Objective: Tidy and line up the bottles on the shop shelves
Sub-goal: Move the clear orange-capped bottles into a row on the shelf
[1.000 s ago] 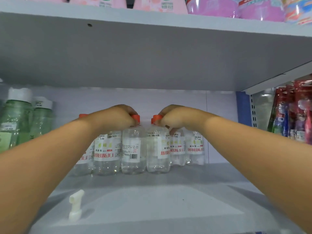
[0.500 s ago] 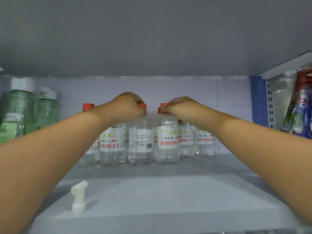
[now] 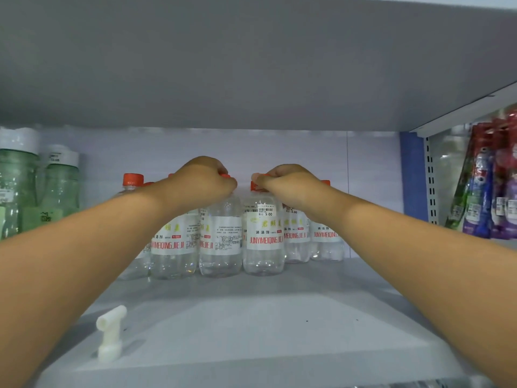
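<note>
Arms reach in from both lower corners toward the back of a pale grey metal shelf (image 3: 251,317). The left hand (image 3: 201,183) curls over the orange cap of a clear plastic bottle with a white label turned partly sideways (image 3: 221,242), gripping its top. The right hand (image 3: 291,186) pinches the orange cap of the neighbouring clear plastic bottle with a white label and red lettering (image 3: 263,239). These two bottles stand upright, touching, in the middle of a row of similar clear orange-capped bottles (image 3: 173,247) set near the shelf's back wall. Two green-tinted bottles with white caps (image 3: 60,191) stand at the shelf's left edge. A small white plastic spout piece (image 3: 110,334) stands alone near the front left corner. Colourful hanging packets (image 3: 486,191) fill the next bay, past the right edge.
</note>
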Action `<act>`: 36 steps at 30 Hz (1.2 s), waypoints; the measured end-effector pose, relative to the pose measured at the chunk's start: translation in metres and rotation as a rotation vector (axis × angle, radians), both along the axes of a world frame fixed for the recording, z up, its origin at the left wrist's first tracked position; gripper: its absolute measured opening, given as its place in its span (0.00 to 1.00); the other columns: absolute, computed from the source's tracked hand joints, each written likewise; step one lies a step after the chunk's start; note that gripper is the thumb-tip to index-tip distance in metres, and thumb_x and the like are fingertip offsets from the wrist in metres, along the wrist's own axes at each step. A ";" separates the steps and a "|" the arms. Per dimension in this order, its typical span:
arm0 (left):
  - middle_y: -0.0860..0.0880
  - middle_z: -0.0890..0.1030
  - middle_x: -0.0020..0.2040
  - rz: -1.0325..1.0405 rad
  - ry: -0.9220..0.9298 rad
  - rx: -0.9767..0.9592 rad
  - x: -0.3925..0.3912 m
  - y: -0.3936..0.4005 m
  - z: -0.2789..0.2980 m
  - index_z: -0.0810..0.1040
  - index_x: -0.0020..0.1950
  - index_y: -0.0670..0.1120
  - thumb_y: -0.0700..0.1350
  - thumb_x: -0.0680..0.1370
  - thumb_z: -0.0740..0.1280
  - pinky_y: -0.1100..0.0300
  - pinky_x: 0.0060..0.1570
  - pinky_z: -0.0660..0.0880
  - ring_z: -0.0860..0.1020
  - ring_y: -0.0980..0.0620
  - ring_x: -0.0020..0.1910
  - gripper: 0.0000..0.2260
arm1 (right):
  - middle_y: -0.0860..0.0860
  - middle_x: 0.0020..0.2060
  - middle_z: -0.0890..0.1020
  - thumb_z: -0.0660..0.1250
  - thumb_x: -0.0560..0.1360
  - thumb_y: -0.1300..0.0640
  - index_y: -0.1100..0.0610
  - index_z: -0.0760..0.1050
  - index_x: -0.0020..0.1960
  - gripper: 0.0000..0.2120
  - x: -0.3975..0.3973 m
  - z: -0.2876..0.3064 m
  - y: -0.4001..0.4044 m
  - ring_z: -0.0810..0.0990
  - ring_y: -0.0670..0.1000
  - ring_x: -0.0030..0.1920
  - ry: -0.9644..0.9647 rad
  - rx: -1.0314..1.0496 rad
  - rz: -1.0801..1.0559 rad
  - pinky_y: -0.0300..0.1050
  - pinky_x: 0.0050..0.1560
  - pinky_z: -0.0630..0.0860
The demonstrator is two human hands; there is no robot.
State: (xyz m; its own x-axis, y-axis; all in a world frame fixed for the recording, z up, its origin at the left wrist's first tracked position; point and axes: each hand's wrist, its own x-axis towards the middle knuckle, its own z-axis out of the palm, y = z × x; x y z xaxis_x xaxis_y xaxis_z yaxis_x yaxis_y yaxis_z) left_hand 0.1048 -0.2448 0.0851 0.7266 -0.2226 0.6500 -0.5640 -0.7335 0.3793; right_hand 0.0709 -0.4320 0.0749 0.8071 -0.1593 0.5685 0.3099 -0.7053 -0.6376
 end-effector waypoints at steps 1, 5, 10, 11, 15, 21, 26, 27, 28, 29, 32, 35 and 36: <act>0.44 0.83 0.56 -0.014 0.024 -0.005 0.000 0.001 0.001 0.83 0.58 0.44 0.48 0.81 0.66 0.54 0.55 0.78 0.80 0.44 0.54 0.11 | 0.46 0.46 0.83 0.68 0.78 0.40 0.51 0.82 0.54 0.15 0.000 0.000 0.000 0.78 0.47 0.42 -0.002 0.015 0.013 0.43 0.39 0.74; 0.47 0.83 0.54 -0.030 0.076 0.004 -0.001 0.004 0.006 0.84 0.58 0.47 0.48 0.81 0.69 0.61 0.41 0.73 0.79 0.48 0.50 0.09 | 0.50 0.49 0.84 0.68 0.79 0.45 0.53 0.82 0.55 0.13 0.001 0.001 -0.001 0.79 0.48 0.42 -0.004 -0.021 0.001 0.44 0.44 0.77; 0.47 0.83 0.56 0.065 -0.024 0.022 0.001 -0.002 0.001 0.82 0.60 0.46 0.54 0.79 0.72 0.53 0.57 0.78 0.80 0.45 0.55 0.15 | 0.51 0.51 0.84 0.68 0.79 0.44 0.53 0.80 0.55 0.13 0.003 0.000 0.004 0.81 0.50 0.48 -0.009 -0.036 -0.048 0.48 0.50 0.79; 0.46 0.82 0.55 0.085 -0.052 0.033 0.002 -0.004 0.000 0.82 0.59 0.45 0.56 0.79 0.72 0.52 0.56 0.78 0.80 0.45 0.54 0.16 | 0.51 0.50 0.83 0.68 0.79 0.44 0.53 0.80 0.55 0.13 0.004 -0.001 0.004 0.80 0.50 0.47 -0.017 -0.043 -0.063 0.48 0.49 0.79; 0.46 0.82 0.54 0.063 -0.075 0.010 0.003 -0.002 -0.004 0.82 0.57 0.45 0.56 0.80 0.70 0.52 0.55 0.79 0.80 0.45 0.53 0.16 | 0.49 0.48 0.83 0.67 0.80 0.44 0.52 0.81 0.53 0.13 0.004 -0.003 0.005 0.79 0.47 0.46 -0.050 -0.017 -0.033 0.42 0.41 0.74; 0.50 0.80 0.53 0.002 -0.041 0.021 0.003 0.003 -0.001 0.83 0.62 0.46 0.51 0.81 0.69 0.59 0.48 0.70 0.77 0.49 0.51 0.13 | 0.48 0.51 0.84 0.71 0.79 0.48 0.52 0.81 0.56 0.09 0.007 -0.001 0.001 0.81 0.47 0.50 -0.051 0.039 0.023 0.42 0.46 0.77; 0.47 0.83 0.58 0.025 -0.022 -0.011 0.003 -0.001 -0.002 0.83 0.62 0.46 0.51 0.80 0.70 0.50 0.61 0.78 0.80 0.45 0.57 0.14 | 0.46 0.50 0.82 0.71 0.79 0.47 0.50 0.79 0.59 0.12 0.012 -0.001 0.001 0.78 0.45 0.48 -0.054 0.035 0.012 0.39 0.41 0.72; 0.47 0.83 0.58 0.028 -0.019 -0.014 0.002 -0.001 -0.002 0.83 0.63 0.46 0.51 0.81 0.70 0.48 0.63 0.77 0.80 0.44 0.58 0.14 | 0.46 0.50 0.82 0.71 0.79 0.47 0.50 0.79 0.59 0.12 0.013 -0.001 0.000 0.78 0.45 0.48 -0.054 0.031 0.015 0.39 0.41 0.73; 0.47 0.82 0.59 0.031 -0.016 -0.016 0.002 -0.002 -0.002 0.83 0.63 0.45 0.51 0.81 0.70 0.47 0.64 0.77 0.80 0.44 0.59 0.14 | 0.46 0.50 0.82 0.71 0.79 0.47 0.50 0.79 0.59 0.11 0.013 -0.002 -0.001 0.79 0.46 0.49 -0.053 0.030 0.017 0.40 0.42 0.73; 0.47 0.82 0.59 0.036 -0.012 -0.020 0.002 -0.002 -0.002 0.83 0.63 0.45 0.50 0.81 0.70 0.47 0.64 0.77 0.80 0.44 0.59 0.14 | 0.46 0.51 0.82 0.71 0.79 0.47 0.50 0.79 0.59 0.11 0.013 -0.002 -0.002 0.79 0.47 0.51 -0.053 0.031 0.020 0.41 0.45 0.74; 0.46 0.83 0.59 0.046 -0.015 -0.041 0.004 -0.004 -0.002 0.82 0.63 0.44 0.50 0.81 0.70 0.49 0.63 0.78 0.80 0.44 0.58 0.14 | 0.46 0.51 0.82 0.70 0.80 0.47 0.50 0.79 0.60 0.11 0.015 -0.002 -0.003 0.80 0.47 0.52 -0.051 0.029 0.026 0.43 0.48 0.75; 0.46 0.82 0.60 0.033 -0.055 -0.032 0.004 -0.006 -0.006 0.81 0.64 0.43 0.51 0.80 0.71 0.55 0.58 0.77 0.80 0.45 0.58 0.16 | 0.44 0.50 0.81 0.69 0.80 0.46 0.48 0.78 0.58 0.10 0.014 -0.003 -0.004 0.78 0.45 0.49 -0.052 0.004 0.019 0.40 0.42 0.72; 0.48 0.82 0.62 0.008 -0.074 -0.040 0.003 -0.003 -0.005 0.80 0.66 0.44 0.53 0.80 0.72 0.56 0.57 0.76 0.79 0.46 0.58 0.19 | 0.43 0.50 0.81 0.68 0.80 0.45 0.46 0.77 0.57 0.09 0.015 -0.004 -0.004 0.78 0.44 0.49 -0.054 -0.003 0.017 0.40 0.41 0.71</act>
